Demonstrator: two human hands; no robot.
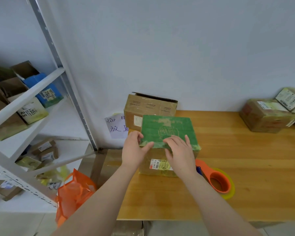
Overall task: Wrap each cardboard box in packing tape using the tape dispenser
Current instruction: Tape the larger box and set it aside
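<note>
Green-topped cardboard box (169, 128) standing near the left end of the table (245, 150), steadied for taping; left hand (134, 149) grips its near-left corner, thumb on top, fingers curled round the side; right hand (179, 150) lies flat on the top, fingers straight and spread, probably pressing it down; tape dispenser (218, 181) lies just beside the box, untouched, within the right hand's reach.

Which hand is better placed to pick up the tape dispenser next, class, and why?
The right hand: the tape dispenser lies on the table beside its forearm, while the left hand grips the left corner of the green-topped box, farther away.
</note>
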